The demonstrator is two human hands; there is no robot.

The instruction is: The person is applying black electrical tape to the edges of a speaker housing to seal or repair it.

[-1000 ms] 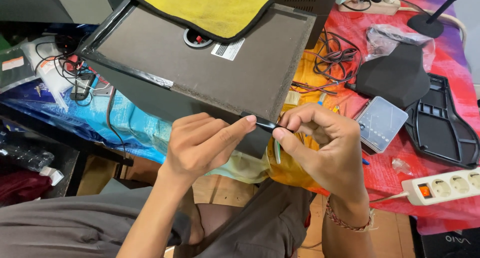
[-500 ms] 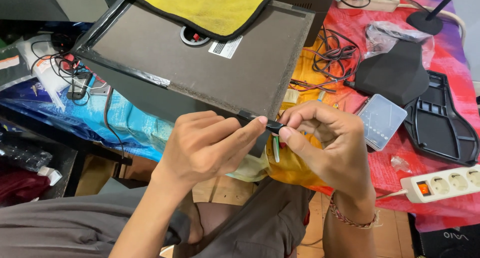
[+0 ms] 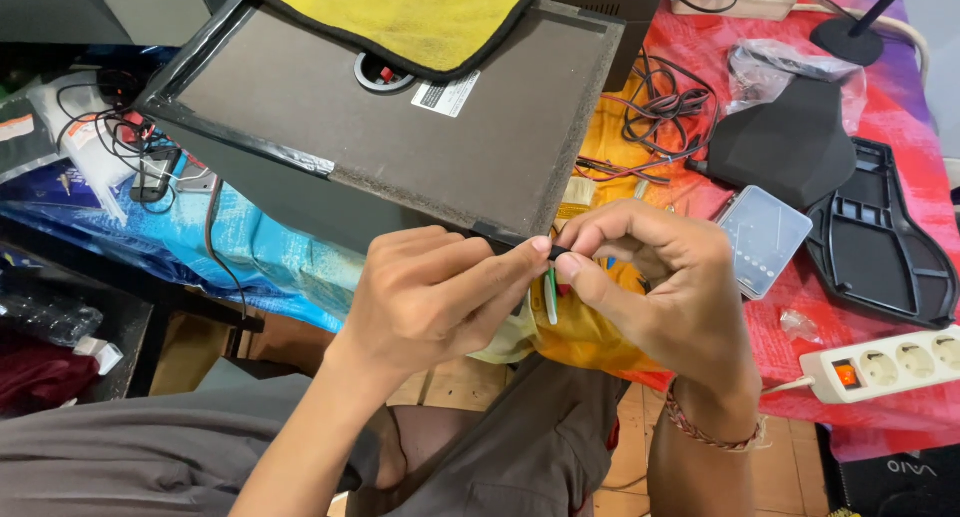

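While both hands meet at the near corner of a big dark speaker box [image 3: 400,127], the left hand [image 3: 430,297] pinches a thin black cable [image 3: 520,243] between thumb and first finger. The right hand [image 3: 660,287] pinches the same cable just beside it, with its fingertips touching those of the left. Small green and red wire ends [image 3: 552,295] hang down just under the right thumb.

Above the left hand, on the box's flat brown back, sits a small white label [image 3: 445,94], shaped like a slanted rectangle. Beside it is a round socket [image 3: 380,74], partly under a yellow cloth [image 3: 400,12] with a black edge. Far left of the left hand lie white plastic packets [image 3: 75,142] with black cords.

Right of the right hand lies a clear little box [image 3: 762,239], then a black plastic tray [image 3: 880,247]. Below those sits a white power strip [image 3: 885,362] with an orange switch. Everything rests on a red patterned tablecloth [image 3: 700,47], with a blue sheet [image 3: 270,262] to the left.
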